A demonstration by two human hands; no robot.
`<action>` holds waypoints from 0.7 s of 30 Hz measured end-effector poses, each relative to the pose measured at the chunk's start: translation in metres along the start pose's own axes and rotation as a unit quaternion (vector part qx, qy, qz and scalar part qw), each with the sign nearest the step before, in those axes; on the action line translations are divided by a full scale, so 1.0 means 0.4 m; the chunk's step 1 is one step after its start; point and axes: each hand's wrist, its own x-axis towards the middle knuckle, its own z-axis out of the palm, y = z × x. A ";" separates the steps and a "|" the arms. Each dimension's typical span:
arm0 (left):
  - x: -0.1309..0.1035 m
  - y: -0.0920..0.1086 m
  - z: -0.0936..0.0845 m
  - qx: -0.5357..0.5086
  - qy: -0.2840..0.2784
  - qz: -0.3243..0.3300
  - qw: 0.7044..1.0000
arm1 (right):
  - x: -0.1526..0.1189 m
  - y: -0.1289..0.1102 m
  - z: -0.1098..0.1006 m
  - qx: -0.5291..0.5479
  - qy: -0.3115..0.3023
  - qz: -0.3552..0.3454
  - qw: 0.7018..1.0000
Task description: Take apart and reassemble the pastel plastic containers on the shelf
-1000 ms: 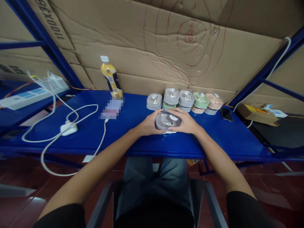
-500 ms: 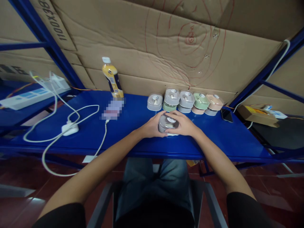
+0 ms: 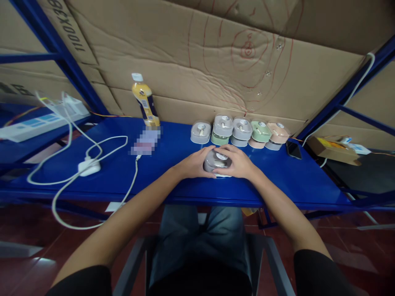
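Observation:
A grey box with a clear lid (image 3: 217, 161) is between my two hands near the front of the blue table (image 3: 173, 154). My left hand (image 3: 197, 163) is wrapped round its left side, and my right hand (image 3: 239, 162) grips its right side and top. A white edge shows beneath the box. Behind it stand similar boxes: a single grey one (image 3: 200, 132), a grey one (image 3: 223, 125) on a green one, another grey stack (image 3: 242, 131), a green one (image 3: 261, 130) on a pink one, and a pink one (image 3: 277, 132) on a grey one.
A yellow bottle (image 3: 146, 102) stands at the back left, by a blurred-out flat item (image 3: 146, 142) with a cable. A white charger (image 3: 89, 167) and looping cables lie further left. A phone (image 3: 294, 150) lies right of the boxes. Cardboard (image 3: 173, 61) rises behind the table.

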 end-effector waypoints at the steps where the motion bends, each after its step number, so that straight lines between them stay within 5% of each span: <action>1: -0.001 0.001 -0.002 -0.002 -0.002 0.001 1.000 | 0.000 -0.003 -0.001 -0.004 -0.004 0.003 1.000; 9: -0.001 0.002 -0.001 -0.006 -0.007 -0.005 1.000 | 0.002 -0.019 0.004 -0.024 -0.024 0.024 0.999; 14: -0.012 0.003 -0.023 0.037 0.021 -0.018 0.999 | -0.002 -0.003 0.010 -0.012 0.013 0.033 0.999; 18: -0.075 0.016 -0.054 0.108 0.079 -0.099 0.986 | -0.006 0.021 0.023 -0.011 0.100 0.046 0.994; 21: -0.144 0.048 -0.063 0.196 0.144 -0.198 0.950 | 0.006 0.036 0.047 -0.028 0.135 0.050 0.989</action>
